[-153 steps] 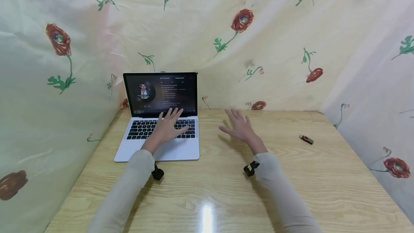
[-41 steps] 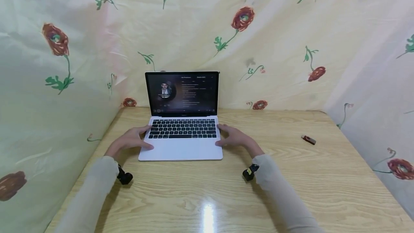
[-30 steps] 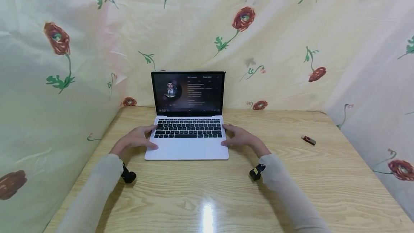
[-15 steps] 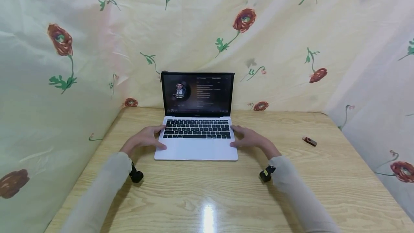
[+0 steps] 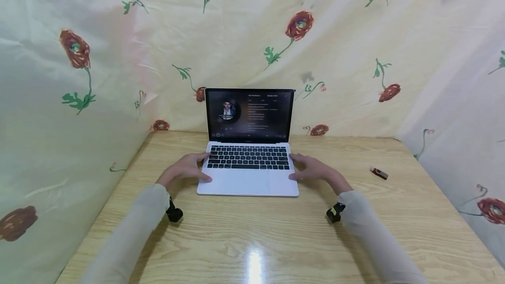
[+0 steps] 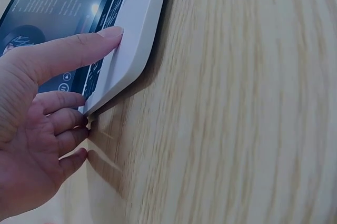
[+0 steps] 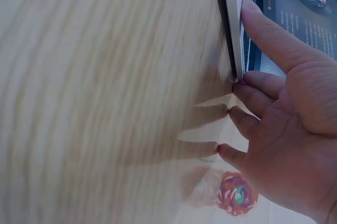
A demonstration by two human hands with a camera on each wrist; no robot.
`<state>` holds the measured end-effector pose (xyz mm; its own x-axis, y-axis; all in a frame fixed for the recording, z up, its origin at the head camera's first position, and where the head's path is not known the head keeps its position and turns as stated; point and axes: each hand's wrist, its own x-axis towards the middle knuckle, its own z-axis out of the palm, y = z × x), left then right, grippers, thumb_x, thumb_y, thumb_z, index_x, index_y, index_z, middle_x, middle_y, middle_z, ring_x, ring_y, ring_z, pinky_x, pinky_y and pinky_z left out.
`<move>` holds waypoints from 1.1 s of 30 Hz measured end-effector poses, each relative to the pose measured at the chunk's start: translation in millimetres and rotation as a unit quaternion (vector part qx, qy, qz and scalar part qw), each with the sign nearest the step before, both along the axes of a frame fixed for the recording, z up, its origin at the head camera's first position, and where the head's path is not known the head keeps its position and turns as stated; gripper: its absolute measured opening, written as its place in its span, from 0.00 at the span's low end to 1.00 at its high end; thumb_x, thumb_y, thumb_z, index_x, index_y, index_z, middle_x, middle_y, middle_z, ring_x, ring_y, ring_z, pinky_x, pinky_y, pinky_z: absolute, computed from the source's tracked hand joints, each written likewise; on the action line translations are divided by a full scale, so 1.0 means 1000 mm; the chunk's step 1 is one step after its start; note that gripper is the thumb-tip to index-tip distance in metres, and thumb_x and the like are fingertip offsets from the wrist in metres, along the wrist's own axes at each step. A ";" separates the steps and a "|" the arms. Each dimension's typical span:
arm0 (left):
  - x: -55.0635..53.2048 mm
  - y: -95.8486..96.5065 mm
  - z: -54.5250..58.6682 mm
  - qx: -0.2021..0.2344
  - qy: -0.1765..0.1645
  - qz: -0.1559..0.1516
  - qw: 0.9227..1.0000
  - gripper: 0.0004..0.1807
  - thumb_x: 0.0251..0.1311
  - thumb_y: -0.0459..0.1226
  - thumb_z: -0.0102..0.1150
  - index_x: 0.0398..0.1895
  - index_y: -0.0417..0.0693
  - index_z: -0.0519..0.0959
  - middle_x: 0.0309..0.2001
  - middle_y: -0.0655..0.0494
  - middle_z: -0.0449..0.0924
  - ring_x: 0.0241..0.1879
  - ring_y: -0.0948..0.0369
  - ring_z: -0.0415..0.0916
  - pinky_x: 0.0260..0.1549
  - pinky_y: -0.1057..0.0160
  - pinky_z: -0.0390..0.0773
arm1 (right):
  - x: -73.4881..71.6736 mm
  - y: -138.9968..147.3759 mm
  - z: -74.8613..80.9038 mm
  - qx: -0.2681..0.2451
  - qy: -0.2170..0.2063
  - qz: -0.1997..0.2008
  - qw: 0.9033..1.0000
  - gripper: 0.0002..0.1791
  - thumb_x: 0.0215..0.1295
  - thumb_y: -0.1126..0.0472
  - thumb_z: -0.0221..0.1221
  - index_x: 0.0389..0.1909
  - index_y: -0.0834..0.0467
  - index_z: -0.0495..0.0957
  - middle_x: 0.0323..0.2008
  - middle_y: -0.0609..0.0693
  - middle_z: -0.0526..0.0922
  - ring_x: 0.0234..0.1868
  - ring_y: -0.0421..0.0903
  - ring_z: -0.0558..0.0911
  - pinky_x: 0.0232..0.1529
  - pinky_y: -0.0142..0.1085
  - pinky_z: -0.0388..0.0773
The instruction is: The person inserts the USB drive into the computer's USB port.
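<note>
An open silver laptop, its dark screen lit with a music player, stands on the wooden table. My left hand holds its left side, thumb on the palm rest and the other fingers at the side edge. On the opposite side my right hand grips the laptop in the same way. The left wrist view shows the left thumb lying on top near the front corner. In the right wrist view, the right thumb presses the rim and index and middle fingertips meet the side edge.
A small dark red USB stick lies on the table to the right. Floral cloth hangs behind the table and along both sides. A black wrist camera sits on the left wrist, another camera on the right.
Earlier my spread hands were over the keyboard and the table. Then they took the laptop by its sides, and it has slid rightward from the left side to the middle of the table.
</note>
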<state>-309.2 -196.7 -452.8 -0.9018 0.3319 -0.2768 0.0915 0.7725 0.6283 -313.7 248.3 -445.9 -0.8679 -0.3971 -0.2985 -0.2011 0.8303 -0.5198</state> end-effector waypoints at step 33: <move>0.000 0.042 0.001 0.011 0.029 -0.024 0.999 0.57 0.47 0.48 0.80 0.79 0.46 0.60 0.80 0.44 0.54 0.80 0.46 0.51 0.79 0.46 0.53 | 0.001 0.039 0.006 0.028 0.009 0.020 0.999 0.52 0.66 0.41 0.66 0.80 0.62 0.53 0.79 0.68 0.52 0.79 0.70 0.51 0.77 0.65 0.51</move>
